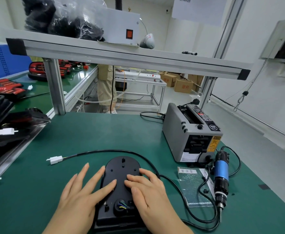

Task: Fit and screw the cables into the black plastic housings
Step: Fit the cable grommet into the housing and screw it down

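Two bare hands lie flat on a black plastic housing with a rounded far end (pixel 122 167), which sits on the green-topped workbench (pixel 91 132) close to its near edge, about midway between the left and right edges. The left hand (pixel 80 191) has straight, spread fingers: its thumb presses on the housing's top face, its forefinger lies along the housing's left rim, and the other fingers rest on the green surface. The right hand (pixel 146 191) is also relaxed, gripping nothing, with its slightly bent fingertips pressing on the housing's right half. Near the housing's near end, between the two hands, a round opening shows thin coloured wires (pixel 121 205). A black round cable (pixel 104 151) starts at a white plastic connector (pixel 54 160) lying toward the left edge, arcs past the housing's far end and comes down its right side; beyond that it mingles with other black cords and cannot be followed. Toward the right edge stands a grey box-shaped tape dispenser (pixel 177 129), and just in front of it lies a blue-and-black electric screwdriver (pixel 221 173) beside a clear plastic bag with a paper label (pixel 192 188). Along the left edge lies a heap of black and red parts (pixel 3 119).
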Tool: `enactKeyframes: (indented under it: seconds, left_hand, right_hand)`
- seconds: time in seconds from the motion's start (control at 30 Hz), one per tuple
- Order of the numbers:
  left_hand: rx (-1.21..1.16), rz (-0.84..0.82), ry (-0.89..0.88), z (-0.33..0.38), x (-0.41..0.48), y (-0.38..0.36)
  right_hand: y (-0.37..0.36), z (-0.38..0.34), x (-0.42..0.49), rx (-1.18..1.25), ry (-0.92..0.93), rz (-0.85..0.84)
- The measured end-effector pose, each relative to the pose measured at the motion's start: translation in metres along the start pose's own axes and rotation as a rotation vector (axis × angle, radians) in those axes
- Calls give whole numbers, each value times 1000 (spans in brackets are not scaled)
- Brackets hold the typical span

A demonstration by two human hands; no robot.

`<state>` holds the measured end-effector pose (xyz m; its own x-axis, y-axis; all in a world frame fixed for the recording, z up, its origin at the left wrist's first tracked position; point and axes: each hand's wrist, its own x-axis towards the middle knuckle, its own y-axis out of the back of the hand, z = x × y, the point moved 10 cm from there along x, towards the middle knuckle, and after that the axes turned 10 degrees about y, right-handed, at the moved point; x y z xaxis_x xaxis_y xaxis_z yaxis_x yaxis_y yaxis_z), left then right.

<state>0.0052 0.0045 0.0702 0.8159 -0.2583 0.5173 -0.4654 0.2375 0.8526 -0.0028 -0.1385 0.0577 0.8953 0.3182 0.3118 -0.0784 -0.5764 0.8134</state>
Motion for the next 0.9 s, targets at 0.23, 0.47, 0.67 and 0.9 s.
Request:
enactKeyframes:
  seconds: [0.23, 0.47, 0.67, 0.9]
  left_hand:
    - [32, -236, -27, 4, -4, -6]
    - [-534, -438, 353, -66, 57, -30]
    - [146, -545, 631, -124, 88, -64]
    - [345, -602, 618, -125, 89, -72]
  right_hand:
    - [-2, -1, -1, -10, 5, -33]
    - [25, 11, -8, 34, -23, 120]
    - [54, 50, -39, -45, -335, 94]
    - [35, 55, -45, -79, -483, -142]
